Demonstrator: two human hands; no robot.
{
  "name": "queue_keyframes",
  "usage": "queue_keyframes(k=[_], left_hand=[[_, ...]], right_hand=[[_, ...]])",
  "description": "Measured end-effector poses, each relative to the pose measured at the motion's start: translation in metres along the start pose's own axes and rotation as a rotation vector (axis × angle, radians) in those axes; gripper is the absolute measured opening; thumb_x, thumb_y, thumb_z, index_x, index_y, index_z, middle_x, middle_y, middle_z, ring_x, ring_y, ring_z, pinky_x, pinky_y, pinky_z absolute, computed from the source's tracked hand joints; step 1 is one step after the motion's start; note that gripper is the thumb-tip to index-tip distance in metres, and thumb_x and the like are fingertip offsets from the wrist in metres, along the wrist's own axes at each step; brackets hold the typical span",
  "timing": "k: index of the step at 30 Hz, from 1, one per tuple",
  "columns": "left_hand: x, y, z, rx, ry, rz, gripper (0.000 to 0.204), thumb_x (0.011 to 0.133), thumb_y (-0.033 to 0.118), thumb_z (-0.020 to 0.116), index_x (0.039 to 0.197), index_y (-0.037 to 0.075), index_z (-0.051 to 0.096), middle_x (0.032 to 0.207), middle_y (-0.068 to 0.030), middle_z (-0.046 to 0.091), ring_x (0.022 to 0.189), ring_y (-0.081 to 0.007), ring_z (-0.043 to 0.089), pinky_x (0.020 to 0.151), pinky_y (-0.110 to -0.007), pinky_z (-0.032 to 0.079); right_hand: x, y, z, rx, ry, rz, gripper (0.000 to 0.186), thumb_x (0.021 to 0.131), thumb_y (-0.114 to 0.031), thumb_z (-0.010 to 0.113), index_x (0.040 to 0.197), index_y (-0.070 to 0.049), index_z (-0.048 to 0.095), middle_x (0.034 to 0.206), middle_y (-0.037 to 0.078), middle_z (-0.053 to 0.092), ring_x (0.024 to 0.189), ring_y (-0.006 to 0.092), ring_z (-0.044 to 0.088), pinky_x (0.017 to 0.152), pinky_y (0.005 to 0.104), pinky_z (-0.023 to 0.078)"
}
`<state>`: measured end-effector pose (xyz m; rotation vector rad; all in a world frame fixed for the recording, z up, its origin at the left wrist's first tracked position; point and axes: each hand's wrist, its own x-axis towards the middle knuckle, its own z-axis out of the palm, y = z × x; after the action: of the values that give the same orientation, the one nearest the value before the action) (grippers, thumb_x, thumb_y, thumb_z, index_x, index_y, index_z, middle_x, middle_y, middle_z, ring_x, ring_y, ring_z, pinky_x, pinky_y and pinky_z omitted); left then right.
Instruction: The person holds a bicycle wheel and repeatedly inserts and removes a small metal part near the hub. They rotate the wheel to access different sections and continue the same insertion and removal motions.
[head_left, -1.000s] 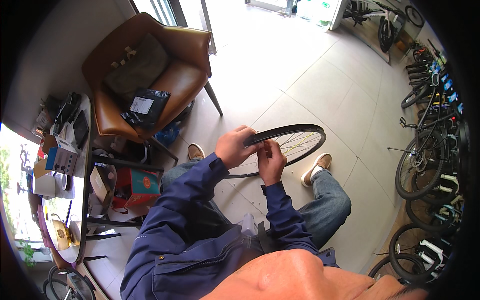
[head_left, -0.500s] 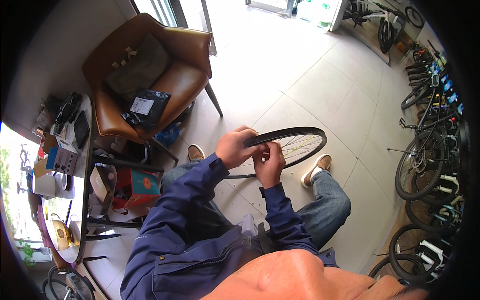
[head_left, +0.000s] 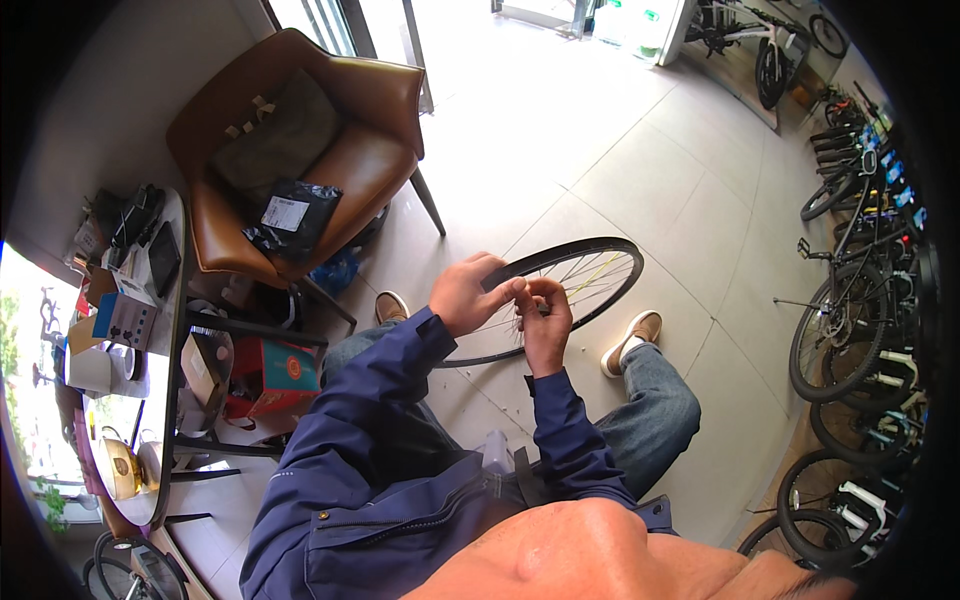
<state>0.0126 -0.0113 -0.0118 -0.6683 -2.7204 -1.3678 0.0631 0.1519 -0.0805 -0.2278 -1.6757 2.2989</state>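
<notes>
A bicycle wheel (head_left: 588,245) with a black rim and thin spokes, one of them yellowish, is held tilted in front of me between my knees. My left hand (head_left: 468,297) is closed around the near-left part of its rim, thumb toward the spokes. Right beside it, my right hand (head_left: 546,328) is closed in a pinch, its fingertips meeting the left thumb at the inner side of the rim. Whatever lies between those fingertips is too small to make out. The hands hide part of the rim.
At the left stands a brown armchair (head_left: 375,95) bearing a black plastic parcel (head_left: 293,220). A cluttered table (head_left: 172,330) has boxes on it, and a red box (head_left: 275,375) sits below. Several bicycles (head_left: 840,325) line the right side. Small scraps lie on the tiled floor (head_left: 640,180).
The wheel has turned and tilted, its far edge shifting slightly left and up. My right hand's fingers have moved a little and pinch close to the left thumb.
</notes>
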Motion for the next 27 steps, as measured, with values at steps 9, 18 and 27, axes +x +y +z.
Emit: queue_keyframes(k=[9,18,27], left_hand=[[-0.005,0.005,0.004,0.039,0.095,0.133,0.052,0.1,0.049,0.082,0.127,0.005,0.075,0.133,-0.0135,0.074,0.112,-0.0386,0.076,0.091,-0.044,0.062],[-0.008,0.014,0.009,0.049,0.075,0.198,0.051,0.1,0.049,0.081,0.124,0.006,0.072,0.13,-0.0113,0.074,0.109,-0.0368,0.077,0.087,-0.042,0.063],[-0.008,0.008,0.01,0.079,0.075,0.182,0.047,0.1,0.046,0.082,0.124,0.006,0.072,0.13,-0.0104,0.075,0.109,-0.0367,0.077,0.088,-0.043,0.063]], right_hand=[[0.002,0.005,-0.006,0.056,-0.15,0.017,0.034,0.106,-0.026,0.082,0.134,-0.008,0.075,0.096,0.0,0.075,0.071,0.0054,0.064,0.057,0.0228,0.052],[0.004,0.019,-0.014,-0.072,-0.101,0.011,0.022,0.111,-0.022,0.073,0.127,-0.006,0.075,0.086,-0.001,0.068,0.066,0.005,0.06,0.058,0.0238,0.051],[-0.002,0.013,-0.009,-0.171,-0.14,-0.091,0.038,0.113,-0.044,0.068,0.121,-0.006,0.07,0.085,0.001,0.072,0.065,0.0058,0.064,0.056,0.0246,0.05]])
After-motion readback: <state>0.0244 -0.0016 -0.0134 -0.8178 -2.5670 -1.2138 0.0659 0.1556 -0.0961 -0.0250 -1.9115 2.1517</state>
